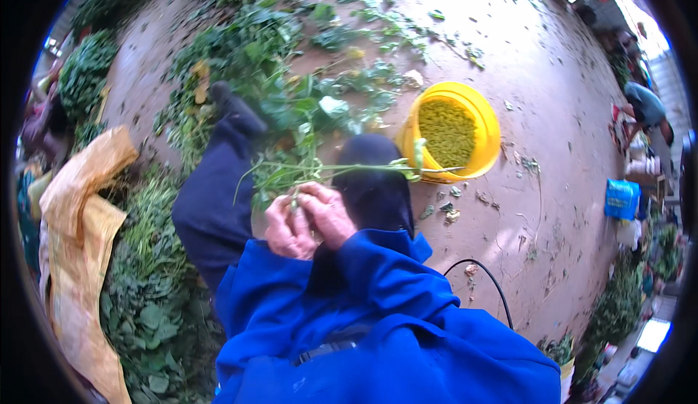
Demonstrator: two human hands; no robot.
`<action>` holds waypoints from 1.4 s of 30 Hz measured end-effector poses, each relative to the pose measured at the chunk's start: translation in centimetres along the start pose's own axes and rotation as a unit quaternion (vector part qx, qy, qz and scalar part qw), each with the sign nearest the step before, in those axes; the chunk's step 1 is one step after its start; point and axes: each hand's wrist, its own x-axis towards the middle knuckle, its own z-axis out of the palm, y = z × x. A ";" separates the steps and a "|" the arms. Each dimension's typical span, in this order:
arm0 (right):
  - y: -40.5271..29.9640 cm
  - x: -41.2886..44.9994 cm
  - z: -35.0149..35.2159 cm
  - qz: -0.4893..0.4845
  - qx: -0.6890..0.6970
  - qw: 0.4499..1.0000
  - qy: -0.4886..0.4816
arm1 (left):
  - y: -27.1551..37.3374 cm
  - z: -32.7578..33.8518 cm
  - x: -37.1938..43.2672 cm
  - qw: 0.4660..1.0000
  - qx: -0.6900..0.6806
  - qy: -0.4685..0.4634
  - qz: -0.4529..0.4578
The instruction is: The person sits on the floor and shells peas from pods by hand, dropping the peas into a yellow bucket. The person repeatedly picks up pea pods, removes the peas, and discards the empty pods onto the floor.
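My left hand and my right hand meet in front of my lap, fingertips pinched together on a small green pod. Just beyond the fingers, a thin green plant stalk lies crosswise over my knee, its brownish end reaching over the bucket's near rim. Which hand bears the stalk is hidden. To the right of my knee stands a yellow bucket, well filled with small green pods or beans. Leafy cut plants are heaped on the floor ahead of my hands.
At my left lie another plant heap and a tan woven sack. A black cable curves at my right. Loose leaves litter the concrete floor. A person bends over at far right, near a blue bag.
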 end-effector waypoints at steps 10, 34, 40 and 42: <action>-0.7 -0.6 0.3 0.045 0.012 0.999 0.009 | -1.0 -0.5 -0.2 0.993 0.080 -0.053 0.068; -13.5 -6.7 -3.8 -0.032 0.194 0.980 -0.039 | -2.7 -2.1 1.8 0.988 -0.082 -0.044 -0.124; -18.9 -0.8 -14.9 -0.222 -0.094 0.943 0.229 | -4.5 -2.7 2.2 0.993 -0.070 -0.017 -0.095; -17.0 2.6 -23.1 -0.138 -0.380 0.855 0.326 | -4.4 -1.7 2.3 0.994 -0.072 -0.026 -0.080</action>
